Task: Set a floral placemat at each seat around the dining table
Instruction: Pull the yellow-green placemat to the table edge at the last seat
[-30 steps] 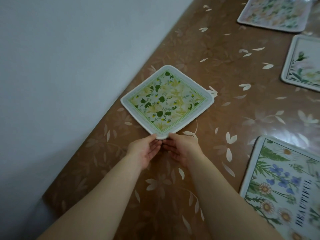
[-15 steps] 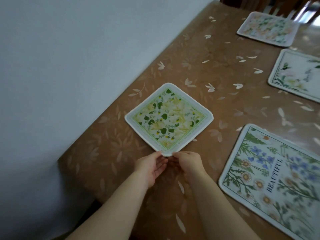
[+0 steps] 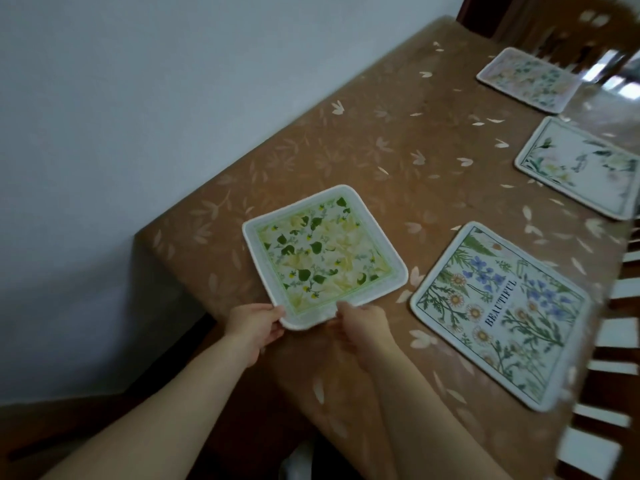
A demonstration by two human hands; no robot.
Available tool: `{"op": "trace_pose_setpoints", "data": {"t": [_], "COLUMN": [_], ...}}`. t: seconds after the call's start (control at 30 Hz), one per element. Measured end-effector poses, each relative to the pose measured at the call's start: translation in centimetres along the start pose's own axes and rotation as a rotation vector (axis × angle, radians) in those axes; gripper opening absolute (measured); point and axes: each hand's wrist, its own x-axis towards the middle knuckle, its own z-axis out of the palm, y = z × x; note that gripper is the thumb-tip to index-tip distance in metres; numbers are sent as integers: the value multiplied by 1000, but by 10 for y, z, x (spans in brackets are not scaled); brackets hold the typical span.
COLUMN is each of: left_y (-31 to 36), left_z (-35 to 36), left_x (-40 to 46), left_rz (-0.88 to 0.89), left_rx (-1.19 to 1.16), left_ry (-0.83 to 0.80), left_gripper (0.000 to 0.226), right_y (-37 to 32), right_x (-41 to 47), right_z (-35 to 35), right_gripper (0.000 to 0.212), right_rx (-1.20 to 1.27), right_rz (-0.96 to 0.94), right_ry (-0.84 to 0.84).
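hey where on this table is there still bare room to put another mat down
The widest bare stretch of tablecloth runs along the wall side, beyond the green square mat and left of the far pale mat. The right side is crowded: the BEAUTIFUL mat and white flower mat leave only narrow strips.

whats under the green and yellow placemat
The green and yellow placemat lies flat on the brown petal-print tablecloth. Left hand and right hand pinch its near corner. Whatever lies beneath its middle is covered.
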Motion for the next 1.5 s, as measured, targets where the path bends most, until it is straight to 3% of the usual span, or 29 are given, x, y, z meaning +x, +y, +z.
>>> {"op": "trace_pose_setpoints", "data": {"t": [0.13, 0.23, 0.3, 0.37, 0.53, 0.8, 1.03, 1.5], "left_y": [0, 6, 12, 19, 42, 62, 76, 120], "left_z": [-31, -50, -57, -59, -41, -6, -18, -12], "left_x": [8, 21, 27, 32, 43, 46, 63, 86], "left_rz": [33, 43, 35, 52, 78, 81, 38, 101], "left_rx": [184, 270, 275, 244, 145, 146, 157, 365], "left_ry": [104, 221, 241, 244, 217, 192, 135, -107], "left_gripper": [18, 7, 19, 31, 56, 41, 54, 66], "right_y": [-28, -54, -68, -77, -87, -96, -97, -13], "right_x": [32, 65, 83, 98, 120, 118, 102, 43], "right_z": [-46, -66, -73, -77, -77, -69, -59, -36], "right_gripper": [22, 36, 52, 53, 45, 38, 41, 31], "right_rx": [45, 5, -41, -93, -82, -34, -115, 249], "right_rz": [-80, -157, -195, -209, -156, -39, 12, 140], "right_ry": [59, 26, 13, 15, -31, -198, -164, 52]}}
